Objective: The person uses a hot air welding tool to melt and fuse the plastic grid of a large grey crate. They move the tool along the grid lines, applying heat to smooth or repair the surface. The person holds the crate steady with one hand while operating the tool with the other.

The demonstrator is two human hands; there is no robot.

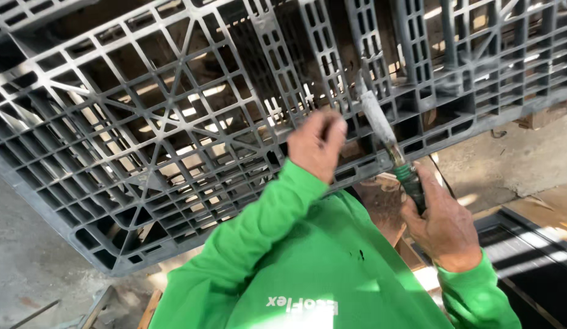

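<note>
The tool (390, 143), a long implement with a green-banded grip and a pale, dust-coated shaft, stands right of centre in the frame. It tilts up and to the left, and its upper end lies against the ribbed face of the grey plastic pallet (143, 134). What kind of tip it carries cannot be told.

The right hand (439, 222), at lower right, is clenched around the tool's green grip, thumb side up. The left hand (317, 145), at centre, is closed in a loose fist against the pallet's lower edge; whether it grips a rib or anything else cannot be told.

Both arms wear bright green sleeves (265, 244), and the green garment fills the lower centre of the frame.

The pallet spans the upper frame from the left edge to the right edge, tilted, with open lattice cells and diagonal bracing. Sunlight shows through its openings.

A concrete floor (27, 268) lies at lower left, with dust and wood scraps (150, 307). A dark metal frame (533, 244) lies at lower right.
</note>
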